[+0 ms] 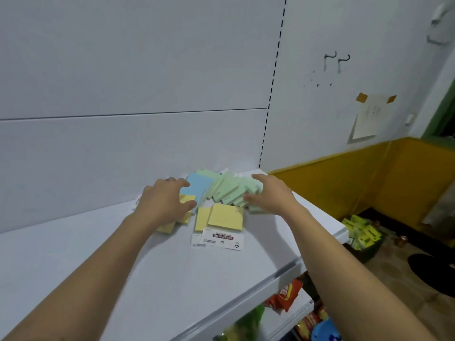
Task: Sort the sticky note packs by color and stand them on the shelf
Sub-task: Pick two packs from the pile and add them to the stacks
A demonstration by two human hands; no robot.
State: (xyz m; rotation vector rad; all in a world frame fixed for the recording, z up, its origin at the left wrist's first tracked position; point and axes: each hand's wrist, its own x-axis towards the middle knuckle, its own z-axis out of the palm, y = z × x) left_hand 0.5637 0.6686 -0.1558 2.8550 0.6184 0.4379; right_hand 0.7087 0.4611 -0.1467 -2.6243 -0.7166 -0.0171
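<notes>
Sticky note packs (225, 217): mixed heap, flat on shelf (73, 254) near back panel. Likely light, stiff, slippery-wrapped; pinch by edges. Left hand (165, 203), right hand (273, 193): spread, holding nothing.

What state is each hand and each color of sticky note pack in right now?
left hand: open, over the yellow and blue packs
right hand: open, on the green packs
green packs: fanned, leaning
blue packs: lying flat
yellow packs: lying flat, overlapping
shelf: no packs standing
</notes>
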